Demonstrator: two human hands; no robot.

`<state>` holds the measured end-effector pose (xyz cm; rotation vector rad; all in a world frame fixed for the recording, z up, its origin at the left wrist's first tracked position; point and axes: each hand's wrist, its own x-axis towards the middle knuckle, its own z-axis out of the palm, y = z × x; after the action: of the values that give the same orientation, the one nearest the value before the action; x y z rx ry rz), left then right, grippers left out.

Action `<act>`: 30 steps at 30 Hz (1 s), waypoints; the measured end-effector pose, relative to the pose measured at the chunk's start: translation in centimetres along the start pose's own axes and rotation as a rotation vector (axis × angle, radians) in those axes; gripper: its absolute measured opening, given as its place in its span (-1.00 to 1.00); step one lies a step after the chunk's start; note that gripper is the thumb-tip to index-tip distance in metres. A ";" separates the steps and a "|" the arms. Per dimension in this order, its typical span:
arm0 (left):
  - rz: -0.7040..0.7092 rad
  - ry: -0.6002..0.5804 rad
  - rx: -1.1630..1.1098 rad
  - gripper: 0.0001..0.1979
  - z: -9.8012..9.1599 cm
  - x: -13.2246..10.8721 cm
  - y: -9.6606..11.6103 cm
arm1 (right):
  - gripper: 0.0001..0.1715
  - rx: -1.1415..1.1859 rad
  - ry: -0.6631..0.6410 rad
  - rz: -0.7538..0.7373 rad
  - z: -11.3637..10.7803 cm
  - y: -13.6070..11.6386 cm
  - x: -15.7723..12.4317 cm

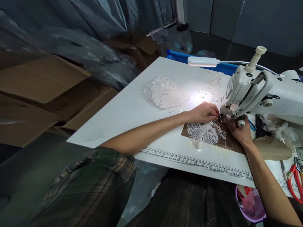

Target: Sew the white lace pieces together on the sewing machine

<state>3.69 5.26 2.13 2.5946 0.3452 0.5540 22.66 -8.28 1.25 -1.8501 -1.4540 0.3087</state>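
My left hand (205, 112) is closed in a pinch beside the needle area of a white sewing machine (236, 88). Whatever its fingertips hold is too small to make out. On the other side of the presser foot (222, 118), my right hand (241, 132) reaches in with curled fingers, partly hidden by the machine head. Below both hands a white lace piece (203, 135) lies on a brown plate (230, 143) at the machine bed. More white lace (208, 94) spreads behind my left hand, under the lamp's bright spot.
A fan-shaped stack of lace (165, 93) rests on the white table (132, 113). A lamp (203, 61) reaches over it. Red-handled pliers (293, 179) lie at right, above a purple basket (254, 209) of scraps. Cardboard boxes (40, 78) stand left of the table.
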 end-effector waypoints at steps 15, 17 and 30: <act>0.186 -0.095 0.444 -0.66 1.6 -5.1 3.9 | -0.71 -0.120 -0.207 -0.134 0.0 -1.4 -3.8; 0.213 -0.091 0.446 -0.63 1.2 -4.7 3.3 | -0.77 -0.019 -0.249 -0.064 -0.2 -2.0 -3.3; 0.245 0.081 0.362 -0.71 1.9 -5.3 3.1 | -0.62 0.030 -0.159 0.290 -0.2 -3.7 -3.0</act>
<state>0.30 0.14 0.39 2.9937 0.1645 0.7409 19.10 -10.86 3.16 -2.0510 -1.2726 0.6277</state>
